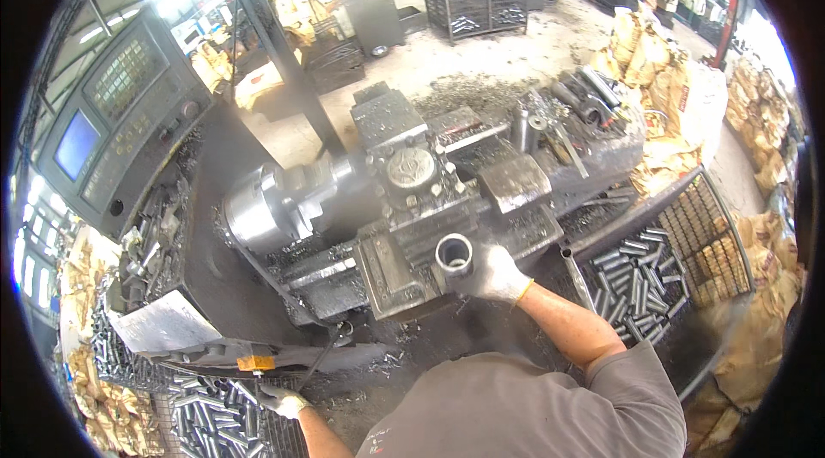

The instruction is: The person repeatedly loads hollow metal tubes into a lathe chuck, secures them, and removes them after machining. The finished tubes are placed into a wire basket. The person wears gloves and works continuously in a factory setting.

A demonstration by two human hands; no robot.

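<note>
My right hand (500,276), in a white glove, is closed against a short, hollow metal cylinder (454,253) standing above the lathe carriage; its open end faces up, and part of my fingers is hidden. Low on the left, my left hand (282,402), also gloved, is beside a yellow box (255,363) on the machine's front edge and a thin dark lever (322,359). Its fingers are too small and dark to show what they grip. Left of the carriage is the shiny lathe chuck (258,210), blurred on its right side. The tool post (411,167) stands behind the cylinder.
A control panel (120,106) with a lit screen rises at left. Metal tubes fill a bin (726,235) at right and lie in a heap (215,419) at lower left. Loose tools and parts (550,127) cover the bed's far end. Metal chips are scattered around.
</note>
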